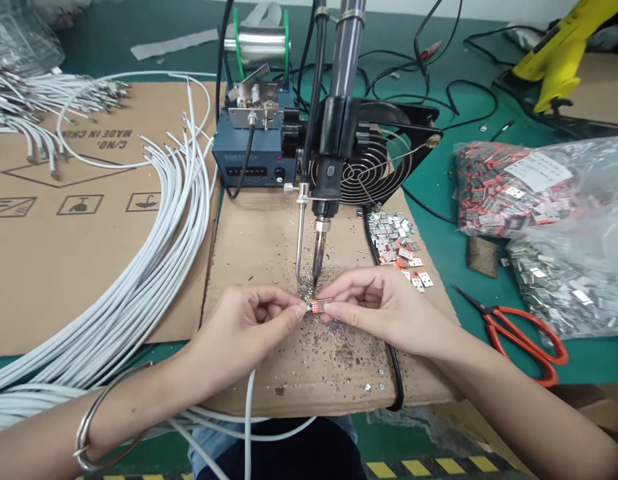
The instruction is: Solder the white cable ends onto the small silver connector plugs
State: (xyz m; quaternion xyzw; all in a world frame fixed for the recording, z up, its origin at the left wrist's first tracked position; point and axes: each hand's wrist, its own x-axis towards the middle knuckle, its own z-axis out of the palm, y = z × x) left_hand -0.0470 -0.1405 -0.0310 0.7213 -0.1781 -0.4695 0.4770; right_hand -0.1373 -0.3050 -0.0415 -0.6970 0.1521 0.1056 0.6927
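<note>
Beneath the tip of an upright soldering iron point(320, 247), my two hands meet over the cardboard. Between thumb and fingers, my right hand point(393, 310) pinches a small metal connector with an orange-red part point(319, 306). My left hand point(253, 327) is closed on the end of a white cable point(249, 413), at the connector's left side; the cable hangs down below that hand. The fingers hide the joint between cable and connector. A thin solder feed tube point(301, 247) curves in beside the iron tip, just above the connector.
A bundle of white cables point(183, 200) lies left. Behind stand a blue solder feeder point(253, 157), a solder spool point(261, 47) and a black fan point(359, 173). Loose connectors point(393, 237), orange-handled scissors point(529, 340) and bags of metal parts point(513, 187) are right. Solder bits litter the cardboard point(269, 260).
</note>
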